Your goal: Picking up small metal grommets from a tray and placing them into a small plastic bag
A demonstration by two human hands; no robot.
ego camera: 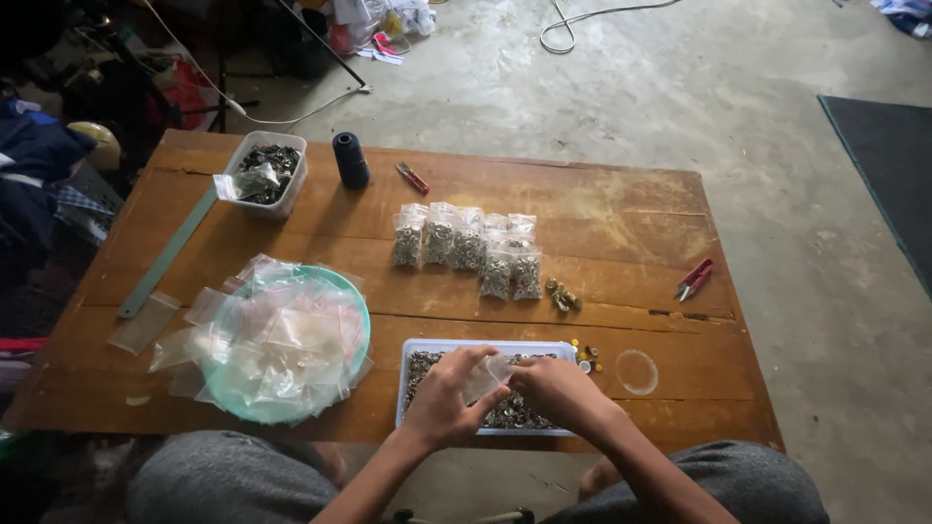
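My left hand (445, 400) and my right hand (555, 390) meet over a shallow white tray (485, 346) full of small metal pieces, at the near edge of a low wooden table (621, 228). Between them they hold a small clear plastic bag (488, 376), its mouth held apart by the fingers. Beyond the tray, several filled small bags (466, 248) lie in a row mid-table. A few loose metal pieces (563, 297) lie beside them, and more (585, 356) sit by the tray's right corner.
A green plate (351, 296) heaped with empty clear bags sits at the left. Farther back are a white tub (289, 180) of dark pieces, a dark thread spool (350, 160), red snips (412, 178), a green ruler (167, 254). Red snips (693, 279) and a clear ring (637, 372) lie right.
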